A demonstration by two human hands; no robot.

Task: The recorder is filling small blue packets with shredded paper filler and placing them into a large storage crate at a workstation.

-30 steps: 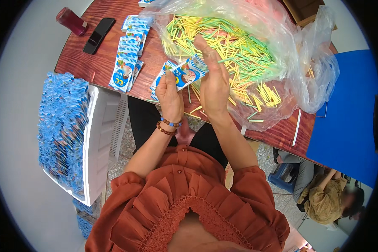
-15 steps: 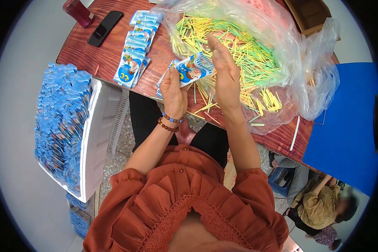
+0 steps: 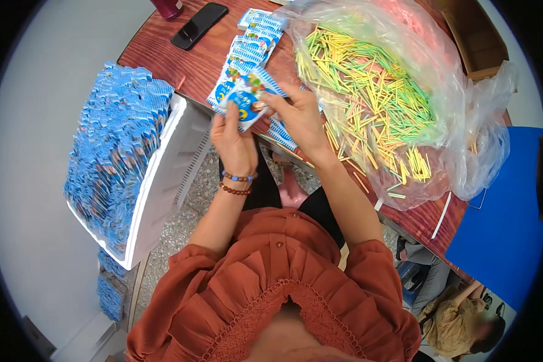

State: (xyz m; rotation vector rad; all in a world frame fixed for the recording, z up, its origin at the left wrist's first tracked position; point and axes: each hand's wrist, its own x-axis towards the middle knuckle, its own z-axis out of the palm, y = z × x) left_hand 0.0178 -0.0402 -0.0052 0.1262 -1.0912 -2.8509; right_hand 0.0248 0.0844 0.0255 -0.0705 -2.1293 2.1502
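Over the table's near edge I hold a small blue-and-white printed packet (image 3: 242, 107) between both hands. My left hand (image 3: 235, 148), with beaded bracelets at the wrist, pinches its lower left side. My right hand (image 3: 304, 123) has its thumb and fingers closed at the packet's right side. Just beyond the held packet, a row of similar overlapping packets (image 3: 250, 48) lies on the table. More packets (image 3: 282, 134) show partly under my right hand. To the right, a clear plastic bag (image 3: 464, 163) lies spread open around many thin yellow, green and pink sticks (image 3: 374, 84).
A white foam box (image 3: 163, 157) packed with blue packets (image 3: 117, 145) stands at the left. On the wooden table (image 3: 157, 45) lie a black phone (image 3: 200, 26) and a red jar (image 3: 168, 7). A cardboard box (image 3: 473, 36) and blue panel (image 3: 495, 211) are right; another person (image 3: 458, 326) sits beyond.
My right hand has come left from the sticks, its fingers now closed on the packet's side. The whole view has shifted, so the table's things appear farther right.
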